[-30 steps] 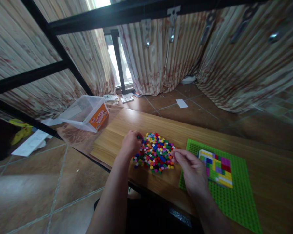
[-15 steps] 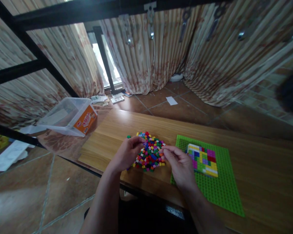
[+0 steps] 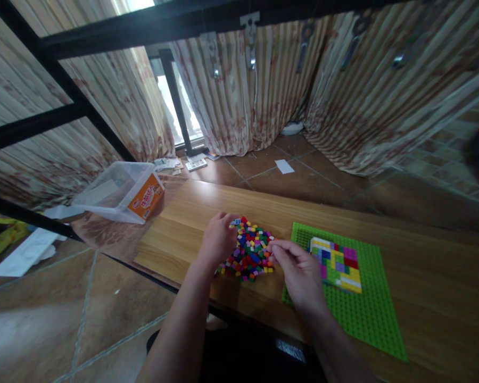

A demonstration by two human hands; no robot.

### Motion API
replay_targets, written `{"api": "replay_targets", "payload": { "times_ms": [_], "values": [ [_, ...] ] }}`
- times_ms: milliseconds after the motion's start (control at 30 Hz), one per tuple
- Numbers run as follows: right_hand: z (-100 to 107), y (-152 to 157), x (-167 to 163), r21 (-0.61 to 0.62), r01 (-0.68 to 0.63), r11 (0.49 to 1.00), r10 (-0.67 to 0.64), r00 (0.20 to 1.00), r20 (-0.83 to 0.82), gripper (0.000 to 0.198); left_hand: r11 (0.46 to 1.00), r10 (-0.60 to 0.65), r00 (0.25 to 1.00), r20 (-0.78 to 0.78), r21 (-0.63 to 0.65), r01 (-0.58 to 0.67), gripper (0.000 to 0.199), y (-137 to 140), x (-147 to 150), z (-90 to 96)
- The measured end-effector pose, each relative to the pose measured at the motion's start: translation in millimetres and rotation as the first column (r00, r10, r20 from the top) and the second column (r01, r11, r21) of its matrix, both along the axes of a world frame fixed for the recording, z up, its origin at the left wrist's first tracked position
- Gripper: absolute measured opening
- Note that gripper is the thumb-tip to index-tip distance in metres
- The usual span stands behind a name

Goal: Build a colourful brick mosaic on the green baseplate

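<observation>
A heap of small colourful building bricks [image 3: 253, 250] lies on the wooden table. My left hand [image 3: 219, 240] is at the heap's far left side, its fingers curled down and partly hidden behind its back. What they hold, if anything, cannot be seen. At the heap's right edge, my right hand [image 3: 301, 271] is closed with thumb and forefinger pinched together; anything between them is too small to name. Beside it lies a green baseplate [image 3: 367, 314], bearing a flat multicoloured block of joined bricks [image 3: 337, 264] with a white strip along its far-left edge.
A clear plastic bin [image 3: 115, 191] with an orange label stands past the table's left end. The wooden table [image 3: 207, 199] has a dark front edge. Black metal bars [image 3: 104, 48] cross above, before striped curtains [image 3: 239, 101]. Paper [image 3: 284, 166] lies on the tiled floor.
My left hand has turned and moved to the far left side of the heap, its fingers now more hidden. My right hand keeps its pinch. The whole view has shifted slightly.
</observation>
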State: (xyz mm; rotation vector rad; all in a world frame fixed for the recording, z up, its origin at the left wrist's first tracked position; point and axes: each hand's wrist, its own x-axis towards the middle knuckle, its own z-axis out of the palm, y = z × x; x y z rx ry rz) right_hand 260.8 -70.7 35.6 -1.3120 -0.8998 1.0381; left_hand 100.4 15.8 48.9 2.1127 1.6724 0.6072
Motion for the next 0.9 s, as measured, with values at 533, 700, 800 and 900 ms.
{"api": "replay_targets", "payload": {
  "times_ms": [533, 700, 800, 900],
  "values": [
    [6, -2, 3, 0.031, 0.011, 0.999, -0.012, 1.000, 0.013, 0.021, 0.995, -0.095, 0.994, 0.047, -0.003, 0.095, 0.018, 12, 14, 0.5],
    [5, -2, 3, 0.043, 0.057, 0.997, -0.057, 0.998, -0.012, 0.024, 0.926, -0.078, 0.775, 0.627, -0.242, 0.290, 0.020, -12, 22, 9.0],
    [5, -1, 3, 0.057, 0.066, 0.996, -0.064, 0.998, -0.027, 0.025, 0.864, -0.033, 0.646, 0.762, -0.303, 0.402, 0.022, -26, 27, 10.5],
    [5, 0, 3, 0.047, 0.032, 0.998, -0.029, 0.998, -0.058, 0.025, 0.838, -0.017, 0.613, 0.790, -0.323, 0.440, 0.021, -32, 31, 12.7]
  ]
}}
